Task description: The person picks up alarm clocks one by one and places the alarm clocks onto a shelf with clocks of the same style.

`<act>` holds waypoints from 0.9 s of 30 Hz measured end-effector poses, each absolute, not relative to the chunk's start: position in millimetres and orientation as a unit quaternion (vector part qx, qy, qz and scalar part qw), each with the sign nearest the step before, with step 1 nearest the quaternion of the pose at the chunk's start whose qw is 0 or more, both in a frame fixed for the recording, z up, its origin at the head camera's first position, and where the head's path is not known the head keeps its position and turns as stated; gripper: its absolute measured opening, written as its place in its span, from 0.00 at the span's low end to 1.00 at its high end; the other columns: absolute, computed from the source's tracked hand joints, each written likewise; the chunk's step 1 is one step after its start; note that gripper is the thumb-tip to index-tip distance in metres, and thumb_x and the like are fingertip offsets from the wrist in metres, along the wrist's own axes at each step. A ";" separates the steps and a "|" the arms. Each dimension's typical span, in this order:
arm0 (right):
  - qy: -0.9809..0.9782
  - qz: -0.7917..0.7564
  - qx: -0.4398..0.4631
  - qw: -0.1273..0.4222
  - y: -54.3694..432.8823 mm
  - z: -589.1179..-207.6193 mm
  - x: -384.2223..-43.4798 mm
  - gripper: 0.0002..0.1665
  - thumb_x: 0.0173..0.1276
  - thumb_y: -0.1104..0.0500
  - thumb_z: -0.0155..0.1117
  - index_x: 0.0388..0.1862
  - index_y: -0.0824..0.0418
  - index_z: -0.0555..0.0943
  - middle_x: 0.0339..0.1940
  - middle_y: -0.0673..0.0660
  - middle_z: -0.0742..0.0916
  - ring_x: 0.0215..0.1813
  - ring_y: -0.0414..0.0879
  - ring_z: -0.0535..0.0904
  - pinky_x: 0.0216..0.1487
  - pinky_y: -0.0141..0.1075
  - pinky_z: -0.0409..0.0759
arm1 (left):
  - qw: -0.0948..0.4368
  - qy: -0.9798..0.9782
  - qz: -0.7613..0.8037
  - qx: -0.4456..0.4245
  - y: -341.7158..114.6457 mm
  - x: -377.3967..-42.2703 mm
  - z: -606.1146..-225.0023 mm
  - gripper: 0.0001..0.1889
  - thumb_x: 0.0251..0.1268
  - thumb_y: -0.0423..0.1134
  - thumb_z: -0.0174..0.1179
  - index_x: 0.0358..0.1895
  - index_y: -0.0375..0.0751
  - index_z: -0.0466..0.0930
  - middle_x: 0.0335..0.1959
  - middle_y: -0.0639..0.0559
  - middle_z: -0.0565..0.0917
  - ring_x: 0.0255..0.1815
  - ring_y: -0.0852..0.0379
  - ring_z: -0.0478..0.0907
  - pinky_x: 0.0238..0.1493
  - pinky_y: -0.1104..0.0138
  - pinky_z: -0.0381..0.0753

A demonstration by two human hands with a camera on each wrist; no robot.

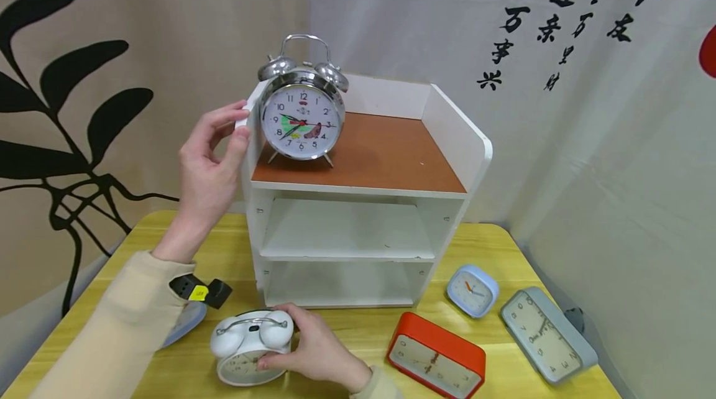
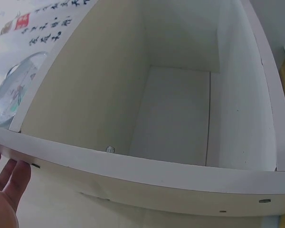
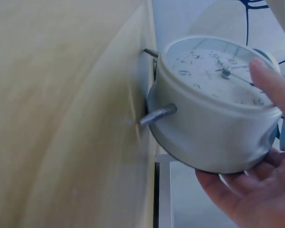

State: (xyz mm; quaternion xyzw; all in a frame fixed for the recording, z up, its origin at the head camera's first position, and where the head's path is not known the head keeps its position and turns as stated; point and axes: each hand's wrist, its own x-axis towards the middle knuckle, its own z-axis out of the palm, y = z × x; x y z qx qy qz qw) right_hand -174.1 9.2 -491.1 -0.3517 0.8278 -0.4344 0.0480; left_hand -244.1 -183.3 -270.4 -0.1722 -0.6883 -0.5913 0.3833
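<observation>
My left hand (image 1: 209, 153) is raised beside the white shelf unit (image 1: 347, 189), its fingertips touching the upper front edge of the left side panel. In the left wrist view its fingers (image 2: 18, 178) meet the panel's outer face. On the brown top stands a silver twin-bell alarm clock (image 1: 302, 116), close to that hand. Low at the front, my right hand (image 1: 316, 349) grips a white twin-bell alarm clock (image 1: 252, 346). The thumb lies across the clock's face, with the other fingers behind its back. In the right wrist view the white clock (image 3: 218, 118) shows its short metal legs.
A red rectangular clock (image 1: 439, 355), a small light blue clock (image 1: 473, 291) and a grey-blue rectangular clock (image 1: 548, 335) lie on the right of the yellow wooden table (image 1: 520, 256). Another bluish object (image 1: 187, 321) is partly hidden beneath my left sleeve. The shelf has two white compartments below its top.
</observation>
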 end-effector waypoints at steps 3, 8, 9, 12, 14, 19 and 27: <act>0.825 -0.444 -0.346 0.051 10.6 -489.1 -172.4 0.40 0.58 0.51 0.85 0.67 0.55 0.77 0.55 0.50 0.91 0.53 0.26 0.82 0.56 0.21 0.81 | 0.383 -0.687 -0.593 -0.171 -183.2 -244.0 -270.4 0.17 0.79 0.34 0.55 0.63 0.29 0.77 0.70 0.52 0.82 0.61 0.63 0.80 0.55 0.82 0.84; 0.820 -0.463 -0.332 0.062 14.8 -484.7 -170.0 0.39 0.57 0.52 0.85 0.66 0.54 0.78 0.56 0.50 0.91 0.55 0.27 0.81 0.58 0.23 0.81 | 0.382 -0.690 -0.591 -0.169 -183.3 -243.5 -270.7 0.17 0.80 0.34 0.55 0.64 0.30 0.77 0.70 0.52 0.81 0.61 0.64 0.80 0.55 0.83 0.84; 0.817 -0.470 -0.329 0.066 15.8 -483.4 -169.9 0.39 0.57 0.52 0.85 0.66 0.54 0.78 0.56 0.50 0.91 0.55 0.27 0.81 0.58 0.23 0.81 | 0.382 -0.690 -0.591 -0.169 -183.3 -243.5 -270.6 0.17 0.79 0.34 0.55 0.64 0.30 0.77 0.70 0.52 0.81 0.61 0.64 0.80 0.55 0.83 0.84; 0.802 -0.495 -0.326 0.073 19.1 -478.1 -170.3 0.39 0.56 0.55 0.85 0.66 0.55 0.78 0.56 0.52 0.91 0.55 0.28 0.81 0.61 0.25 0.82 | 0.385 -0.689 -0.590 -0.171 -183.4 -243.8 -270.6 0.17 0.79 0.35 0.55 0.64 0.30 0.77 0.70 0.54 0.82 0.61 0.64 0.80 0.54 0.83 0.84; 0.795 -0.505 -0.328 0.069 21.4 -473.1 -170.6 0.39 0.56 0.57 0.85 0.66 0.57 0.78 0.56 0.54 0.91 0.54 0.28 0.81 0.61 0.25 0.82 | 0.389 -0.687 -0.589 -0.174 -183.4 -244.1 -270.5 0.17 0.79 0.34 0.55 0.63 0.29 0.77 0.69 0.56 0.82 0.61 0.64 0.80 0.54 0.83 0.84; 0.793 -0.518 -0.316 0.059 27.5 -461.0 -170.9 0.40 0.55 0.59 0.86 0.66 0.60 0.78 0.56 0.58 0.90 0.52 0.29 0.82 0.59 0.25 0.83 | 0.388 -0.689 -0.588 -0.172 -183.3 -244.2 -270.2 0.17 0.79 0.34 0.55 0.63 0.30 0.78 0.69 0.56 0.82 0.61 0.64 0.80 0.55 0.83 0.84; 0.798 -0.527 -0.288 0.048 39.7 -443.3 -166.9 0.40 0.55 0.58 0.86 0.66 0.56 0.79 0.56 0.54 0.90 0.52 0.31 0.82 0.58 0.28 0.81 | 0.378 -0.683 -0.602 -0.165 -183.2 -243.5 -270.2 0.16 0.79 0.35 0.55 0.63 0.32 0.79 0.70 0.54 0.82 0.61 0.62 0.81 0.55 0.82 0.84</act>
